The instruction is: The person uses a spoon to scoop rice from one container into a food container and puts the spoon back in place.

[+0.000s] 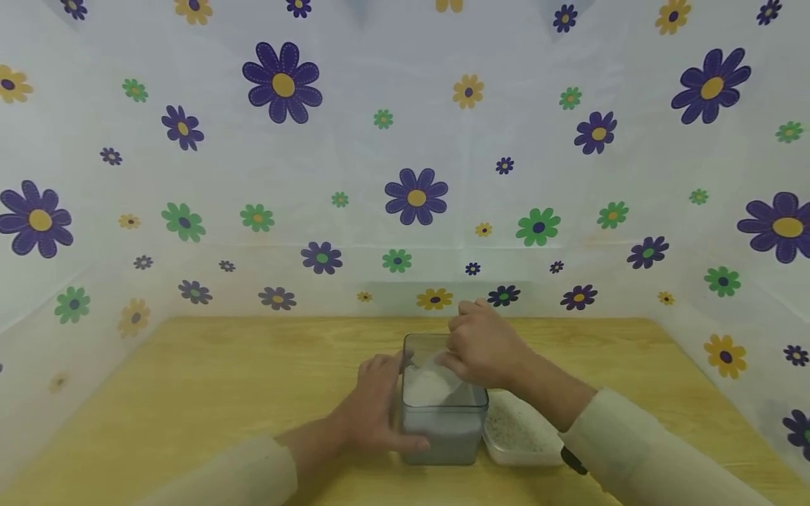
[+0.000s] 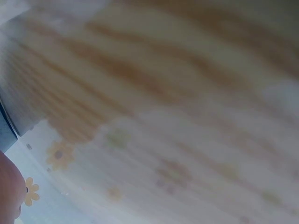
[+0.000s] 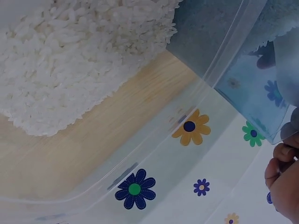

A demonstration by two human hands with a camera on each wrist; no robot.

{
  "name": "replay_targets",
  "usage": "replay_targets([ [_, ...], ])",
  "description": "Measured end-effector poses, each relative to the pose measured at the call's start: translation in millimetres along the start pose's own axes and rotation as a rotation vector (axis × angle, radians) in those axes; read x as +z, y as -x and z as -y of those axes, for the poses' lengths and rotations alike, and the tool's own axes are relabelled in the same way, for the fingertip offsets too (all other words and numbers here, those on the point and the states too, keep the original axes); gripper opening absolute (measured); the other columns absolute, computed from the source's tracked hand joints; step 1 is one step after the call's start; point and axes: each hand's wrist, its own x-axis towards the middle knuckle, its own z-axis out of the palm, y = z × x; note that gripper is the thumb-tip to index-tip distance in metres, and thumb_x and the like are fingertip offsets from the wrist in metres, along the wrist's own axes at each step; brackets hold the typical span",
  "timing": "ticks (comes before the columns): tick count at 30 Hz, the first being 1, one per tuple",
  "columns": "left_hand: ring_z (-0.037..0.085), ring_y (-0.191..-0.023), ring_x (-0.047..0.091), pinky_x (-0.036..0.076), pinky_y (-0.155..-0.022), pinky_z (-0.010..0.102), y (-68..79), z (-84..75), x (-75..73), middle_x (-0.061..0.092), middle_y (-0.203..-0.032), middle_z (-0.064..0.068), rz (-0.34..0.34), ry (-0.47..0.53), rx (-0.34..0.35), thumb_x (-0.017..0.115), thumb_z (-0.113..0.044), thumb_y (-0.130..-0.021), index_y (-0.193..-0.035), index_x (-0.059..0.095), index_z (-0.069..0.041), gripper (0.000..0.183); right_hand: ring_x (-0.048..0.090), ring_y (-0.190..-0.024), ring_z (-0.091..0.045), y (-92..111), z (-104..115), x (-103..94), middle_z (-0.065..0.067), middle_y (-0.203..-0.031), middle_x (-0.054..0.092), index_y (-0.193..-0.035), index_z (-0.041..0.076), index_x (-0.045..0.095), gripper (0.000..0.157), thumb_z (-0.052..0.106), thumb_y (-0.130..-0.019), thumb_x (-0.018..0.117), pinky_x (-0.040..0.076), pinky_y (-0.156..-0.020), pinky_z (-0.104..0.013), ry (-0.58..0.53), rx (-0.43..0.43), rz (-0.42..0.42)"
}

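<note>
a smoky see-through bin (image 1: 443, 439) of rice (image 1: 425, 391) stands on the desk (image 1: 253, 393) in the lower middle of the head view; a shallow clear tub (image 1: 524, 457), also with rice, sits just right of it. the left hand (image 1: 376, 404) clasps the bin, thumb across its front and fingers against its left wall. the right hand's (image 1: 486, 348) fingers are curled, apparently pinching a pale see-through scoop (image 3: 287, 70), though its handle is hidden. to scoop well, brace the bin firmly, slide in at a low angle, and lift level past the rim to avoid spills.
</note>
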Motion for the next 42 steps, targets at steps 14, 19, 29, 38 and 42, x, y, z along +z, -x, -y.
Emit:
replay_targets([
  [14, 0.014, -0.116, 0.037, 0.022, -0.102, 0.046, 8.0, 3.7, 3.8, 0.047, -0.129, -0.001, -0.021, -0.036, 0.019, 0.061, -0.079, -0.061, -0.145, 0.024, -0.008, 0.116, 0.038, -0.061, -0.011, 2, -3, -3.2, 0.010, -0.049, 0.036, -0.048, 0.019, 0.048, 0.042, 0.036, -0.083, 0.063, 0.032, -0.063, -0.027, -0.292, 0.169, 0.153],
  [19, 0.014, -0.119, 0.035, 0.024, -0.103, 0.046, 4.9, 0.2, 0.7, 0.045, -0.131, -0.004, 0.025, -0.023, -0.038, 0.060, -0.081, -0.061, -0.147, 0.022, -0.011, 0.117, 0.040, -0.060, -0.011, 4, -10, -9.6, 0.008, -0.051, 0.041, -0.051, 0.019, 0.053, 0.037, 0.034, -0.083, 0.063, 0.034, -0.059, -0.026, -0.356, 0.256, 0.170],
  [29, 0.013, -0.117, 0.037, 0.021, -0.105, 0.046, 1.6, 2.3, 5.1, 0.047, -0.129, -0.001, -0.008, -0.029, 0.005, 0.061, -0.081, -0.059, -0.145, 0.025, -0.009, 0.118, 0.027, -0.047, -0.008, 16, -24, -15.6, 0.008, -0.051, 0.029, -0.048, 0.018, 0.035, 0.048, 0.034, -0.085, 0.061, 0.022, -0.045, -0.022, -0.528, 0.345, 0.138],
  [38, 0.015, -0.118, 0.036, 0.022, -0.104, 0.048, 2.7, 1.0, 3.6, 0.047, -0.131, 0.001, 0.005, -0.041, -0.005, 0.059, -0.082, -0.060, -0.146, 0.024, -0.009, 0.118, 0.025, -0.048, -0.008, 26, -34, -21.5, 0.008, -0.051, 0.026, -0.048, 0.018, 0.034, 0.050, 0.035, -0.087, 0.061, 0.020, -0.047, -0.022, -0.545, 0.394, 0.101],
  [42, 0.015, -0.117, 0.037, 0.022, -0.104, 0.047, 1.3, -0.5, 1.0, 0.048, -0.129, 0.002, -0.001, -0.048, 0.002, 0.060, -0.081, -0.060, -0.145, 0.025, -0.006, 0.119, 0.022, -0.049, -0.009, 33, -41, -26.7, 0.007, -0.051, 0.023, -0.050, 0.018, 0.032, 0.051, 0.036, -0.088, 0.060, 0.020, -0.048, -0.023, -0.597, 0.443, 0.083],
])
